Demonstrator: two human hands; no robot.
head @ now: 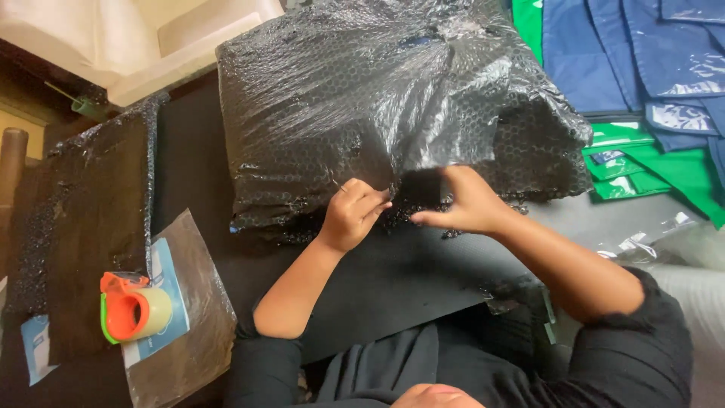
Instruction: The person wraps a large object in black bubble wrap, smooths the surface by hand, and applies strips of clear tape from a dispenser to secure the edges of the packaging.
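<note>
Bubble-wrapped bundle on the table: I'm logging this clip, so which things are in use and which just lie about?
In use: bubble-wrapped bundle, left hand, right hand.
Lying about: orange tape dispenser, flat plastic-sleeved packet, blue and green bags.

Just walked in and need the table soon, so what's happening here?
A person is working on a large bubble-wrapped package on a dark table. The left hand pinches the wrap's lower edge, and the right hand presses the wrap beside it. An orange tape dispenser sits apart at the left on a flat plastic-sleeved packet. Blue and green fabric bags lie at the far right.
</note>
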